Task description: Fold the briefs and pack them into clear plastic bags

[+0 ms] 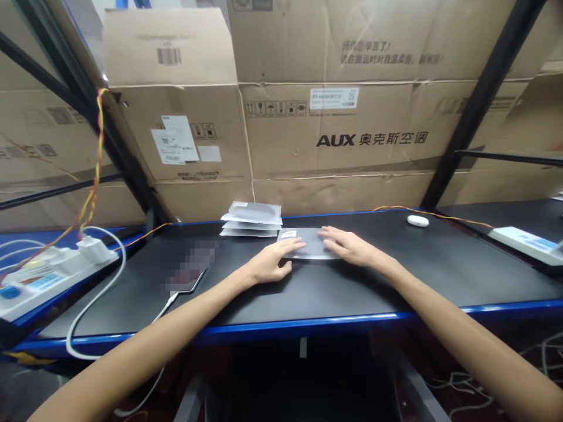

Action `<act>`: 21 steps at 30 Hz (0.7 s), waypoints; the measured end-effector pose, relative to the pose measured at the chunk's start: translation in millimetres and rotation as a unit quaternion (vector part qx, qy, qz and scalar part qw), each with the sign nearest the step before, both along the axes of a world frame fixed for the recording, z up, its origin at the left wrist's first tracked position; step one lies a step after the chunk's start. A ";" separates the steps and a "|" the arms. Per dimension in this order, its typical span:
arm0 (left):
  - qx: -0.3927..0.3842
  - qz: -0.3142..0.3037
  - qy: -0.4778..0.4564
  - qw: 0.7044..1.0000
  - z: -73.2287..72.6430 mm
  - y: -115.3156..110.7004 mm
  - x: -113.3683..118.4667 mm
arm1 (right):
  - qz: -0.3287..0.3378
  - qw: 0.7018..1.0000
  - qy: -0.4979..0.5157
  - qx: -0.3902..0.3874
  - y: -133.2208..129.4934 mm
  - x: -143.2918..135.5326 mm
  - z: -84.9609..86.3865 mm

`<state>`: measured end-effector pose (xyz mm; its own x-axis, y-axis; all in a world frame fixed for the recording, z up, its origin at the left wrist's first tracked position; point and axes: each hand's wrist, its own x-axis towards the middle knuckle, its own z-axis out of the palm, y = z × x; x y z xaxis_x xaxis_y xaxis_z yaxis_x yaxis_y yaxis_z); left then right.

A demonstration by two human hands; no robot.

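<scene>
A flat, translucent pouch (310, 249) with a small white label lies on the black table mat. My left hand (273, 259) rests on its left side, fingers stretched over the edge near the label and the thumb apart. On the right side of the pouch lies my right hand (345, 245), its fingers spread flat. Neither hand grips the pouch. Just beyond my left hand sits a stack of several similar pouches (251, 220), the top one also labelled.
A phone (191, 278) on a white cable lies to the left. Power strips (48, 275) stand at the far left and right (525, 245). A white earphone case (417, 221) is near the back edge. Large cardboard boxes (281, 138) and black shelf posts (477, 108) rise behind.
</scene>
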<state>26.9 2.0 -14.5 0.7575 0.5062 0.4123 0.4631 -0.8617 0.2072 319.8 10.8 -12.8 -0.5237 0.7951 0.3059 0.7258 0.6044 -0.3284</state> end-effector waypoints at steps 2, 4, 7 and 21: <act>0.007 -0.011 0.008 1.000 4.4 5.0 -10.7 | 0.015 1.000 -0.004 -0.005 -2.8 -3.8 0.5; 0.022 -0.004 0.022 0.999 6.7 11.4 -23.3 | 0.015 1.000 -0.013 -0.016 -4.8 -5.1 1.1; 0.059 0.001 0.046 0.997 4.1 20.9 -40.5 | 0.006 0.999 -0.030 -0.030 -6.2 -3.6 3.3; 0.119 0.005 0.004 0.993 -15.9 30.0 -48.6 | 0.072 0.993 -0.029 0.092 -15.3 -28.0 -3.0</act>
